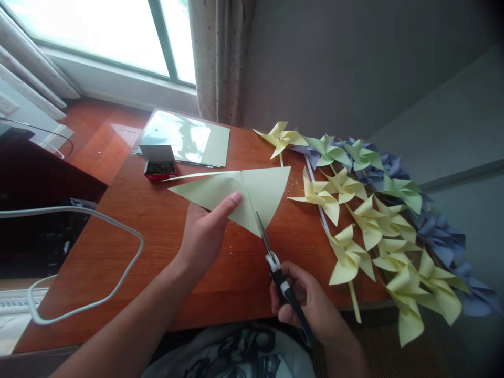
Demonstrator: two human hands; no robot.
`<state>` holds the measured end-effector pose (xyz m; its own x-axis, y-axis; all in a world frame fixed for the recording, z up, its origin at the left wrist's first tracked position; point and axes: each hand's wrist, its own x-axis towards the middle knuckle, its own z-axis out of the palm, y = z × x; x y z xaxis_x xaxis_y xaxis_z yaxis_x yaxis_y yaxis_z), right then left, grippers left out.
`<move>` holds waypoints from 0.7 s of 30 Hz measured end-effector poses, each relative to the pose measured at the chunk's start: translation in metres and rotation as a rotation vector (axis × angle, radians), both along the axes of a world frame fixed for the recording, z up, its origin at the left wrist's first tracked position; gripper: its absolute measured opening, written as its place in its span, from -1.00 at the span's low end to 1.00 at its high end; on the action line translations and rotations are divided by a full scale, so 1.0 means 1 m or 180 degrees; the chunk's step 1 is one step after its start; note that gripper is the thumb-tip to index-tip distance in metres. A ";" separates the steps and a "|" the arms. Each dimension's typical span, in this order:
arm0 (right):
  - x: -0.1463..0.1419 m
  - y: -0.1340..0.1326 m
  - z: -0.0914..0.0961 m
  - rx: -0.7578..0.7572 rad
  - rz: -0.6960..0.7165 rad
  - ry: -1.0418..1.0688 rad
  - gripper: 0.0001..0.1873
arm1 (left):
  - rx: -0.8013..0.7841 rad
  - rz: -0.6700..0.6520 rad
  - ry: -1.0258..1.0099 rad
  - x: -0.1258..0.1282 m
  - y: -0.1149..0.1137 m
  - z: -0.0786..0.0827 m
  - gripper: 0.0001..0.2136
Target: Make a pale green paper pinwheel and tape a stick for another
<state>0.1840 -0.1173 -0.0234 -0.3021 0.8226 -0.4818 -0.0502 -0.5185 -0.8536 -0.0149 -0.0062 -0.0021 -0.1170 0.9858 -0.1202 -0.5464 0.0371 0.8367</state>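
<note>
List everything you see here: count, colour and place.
Paper sheet: one, pale yellow, above the table
Scissors: one, black and white, at the sheet's near edge
Yellow pinwheels: at least nine, pale yellow, right
Green pinwheels: at least three, green, back right
Purple pinwheels: several, bluish purple, far right
Small box: one, red, pale lid, back left
Plastic sleeve: one, clear, behind the box
Thick cable: one, white, left
Table: one, reddish, centre
Window: one, white, upper left
Curtains: two, pale, beside the window
Floor: one, reddish, upper left
Shirt: one, grey, dark print, bottom
Left hand: one, bare, holding the sheet
Right hand: one, bare, holding the scissors
</note>
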 end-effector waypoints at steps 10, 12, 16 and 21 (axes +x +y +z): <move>0.020 0.015 0.001 0.0586 -0.1332 0.0725 -0.61 | -0.0526 -0.1129 -0.0552 -0.007 -0.001 0.013 -0.79; 0.019 0.022 0.003 0.0503 -0.1605 0.0929 -0.66 | -0.0671 -0.1573 -0.0554 -0.010 -0.003 0.013 -0.81; 0.020 0.031 0.007 0.0214 -0.1686 0.0961 -0.62 | -0.0859 -0.2127 -0.0498 -0.014 -0.004 0.007 -0.81; 0.016 0.033 0.007 0.0518 -0.1989 0.0633 -0.66 | -0.0804 -0.2210 -0.0331 -0.013 -0.004 0.003 -0.74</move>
<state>0.2004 -0.0842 -0.0163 0.1838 0.9289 -0.3214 -0.4631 -0.2066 -0.8619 -0.0277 -0.0097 0.0007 0.5469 0.7697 -0.3292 -0.4031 0.5868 0.7023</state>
